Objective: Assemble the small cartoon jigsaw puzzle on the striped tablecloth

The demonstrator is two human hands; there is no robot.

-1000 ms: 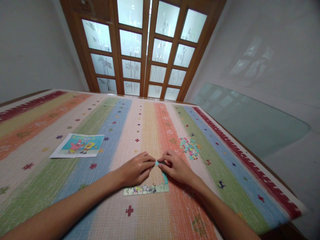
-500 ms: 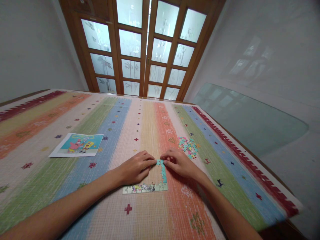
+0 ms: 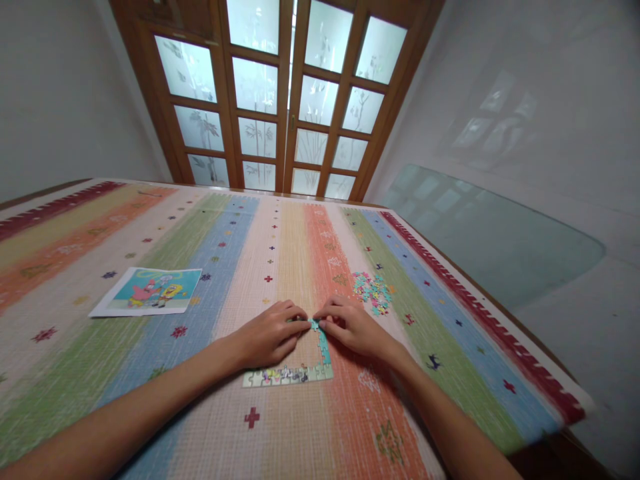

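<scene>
My left hand (image 3: 275, 332) is closed, its fingertips pinching a small turquoise puzzle piece (image 3: 315, 325). Facing it, my right hand (image 3: 353, 325) has thumb and forefinger pressed at the same spot, at the top of a turquoise column of joined pieces (image 3: 325, 351). My fingers partly hide where the pieces meet. The column rises from the right end of a joined bottom row (image 3: 285, 376), pale green with small coloured figures. Together they form a corner lying flat on the striped tablecloth (image 3: 295, 433).
Loose puzzle pieces (image 3: 373, 293) lie heaped beyond my right hand. A printed cartoon picture (image 3: 150, 292) lies at the left. Wooden doors with frosted panes (image 3: 265, 87) stand past the table's far edge, and a wall (image 3: 525, 167) runs along the right.
The view has shifted slightly, moving everything a little left in the picture. Both hands keep nearly the same pose at the top of the turquoise column.
</scene>
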